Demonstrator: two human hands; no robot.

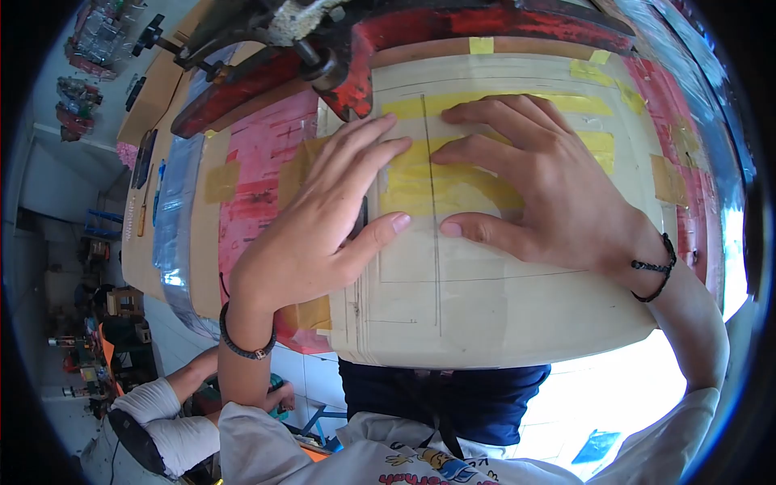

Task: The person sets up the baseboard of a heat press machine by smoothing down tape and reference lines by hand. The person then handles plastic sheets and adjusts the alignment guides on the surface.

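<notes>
My left hand [311,218] lies over the left side of a cream board [501,323], fingers extended towards the red metal frame, thumb pointing right. Part of a dark object [361,217] shows behind that thumb, too covered to name. Spread across the board's middle, my right hand [537,182] has its fingertips near a long dark line [432,186] drawn on the surface. Neither hand grips anything I can see. Yellow tape strips [453,190] run beneath the right hand's fingers.
A worn red metal frame [477,24] with a dark rod [322,66] crosses the board's far side. Pink sheeting [259,186] and brown tape [222,183] lie to the left, beside a phone-like black object [141,158]. A seated person's leg [174,420] shows at lower left.
</notes>
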